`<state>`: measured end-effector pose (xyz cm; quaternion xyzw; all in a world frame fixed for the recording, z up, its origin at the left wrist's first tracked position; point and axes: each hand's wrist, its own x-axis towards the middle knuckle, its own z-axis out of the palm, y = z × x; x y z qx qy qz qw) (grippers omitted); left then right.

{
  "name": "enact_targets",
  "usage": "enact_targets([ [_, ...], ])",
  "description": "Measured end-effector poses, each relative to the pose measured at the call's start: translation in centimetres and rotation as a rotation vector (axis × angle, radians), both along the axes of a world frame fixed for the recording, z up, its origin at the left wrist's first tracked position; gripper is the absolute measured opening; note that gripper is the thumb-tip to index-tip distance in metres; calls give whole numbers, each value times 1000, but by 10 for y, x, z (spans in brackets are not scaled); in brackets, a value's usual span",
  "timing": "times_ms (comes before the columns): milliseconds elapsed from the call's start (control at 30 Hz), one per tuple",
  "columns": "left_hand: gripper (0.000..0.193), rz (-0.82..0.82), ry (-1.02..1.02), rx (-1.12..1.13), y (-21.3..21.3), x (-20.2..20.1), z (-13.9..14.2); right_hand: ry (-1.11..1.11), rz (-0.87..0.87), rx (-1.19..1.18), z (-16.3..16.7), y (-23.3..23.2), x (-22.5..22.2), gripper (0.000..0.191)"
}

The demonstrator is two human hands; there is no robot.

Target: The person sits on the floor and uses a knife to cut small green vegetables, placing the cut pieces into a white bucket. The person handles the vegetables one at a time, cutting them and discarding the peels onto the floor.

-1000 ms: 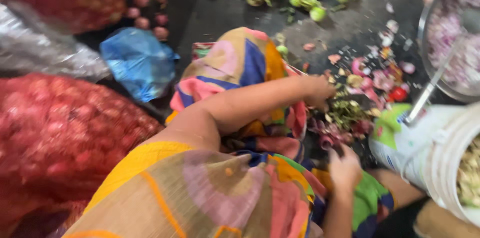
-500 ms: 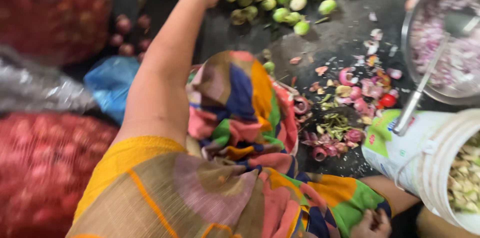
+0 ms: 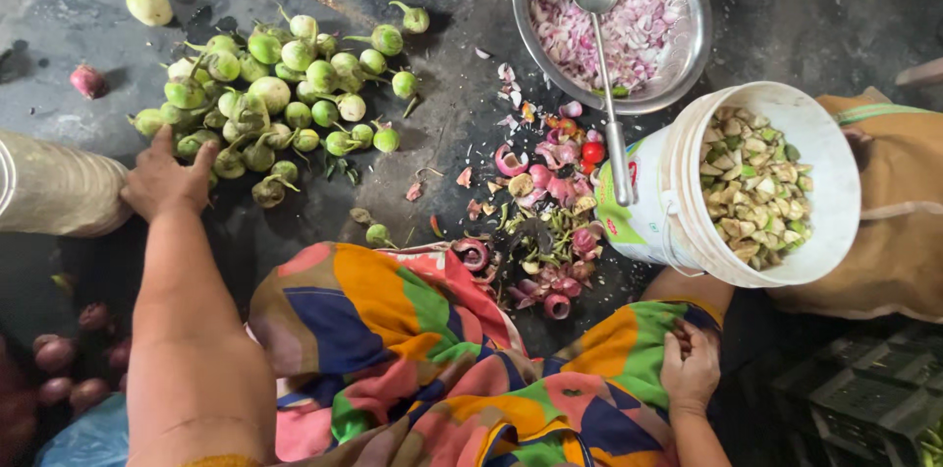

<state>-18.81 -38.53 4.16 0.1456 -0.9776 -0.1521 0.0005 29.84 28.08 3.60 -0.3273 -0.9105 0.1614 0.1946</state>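
By the eggplants (image 3: 265, 99) — left hand (image 3: 167, 177)

The left arm ran up the left side of the frame, bare from elbow to wrist, stretched well forward. The left hand (image 3: 167, 179) lay at centre left, palm down, fingers spread and open. The right hand (image 3: 691, 369) sat at lower right, close to the body, fingers curled loosely inward, its forearm entering from the bottom edge.
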Motion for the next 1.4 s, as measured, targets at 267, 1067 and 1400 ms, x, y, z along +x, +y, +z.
enact_targets([
  [267, 73, 47, -13, -1, 17, 7, -20, -103, 40, 85, 2, 0, -8, 20],
  [1067, 80, -238, -99, 139, 58, 101, 18, 34, 85, 111, 6, -6, -13, 16],
  [1400, 64, -224, 62, 88, 44, 143, 27, 90, 234, 76, 33, -19, -25, 24],
])
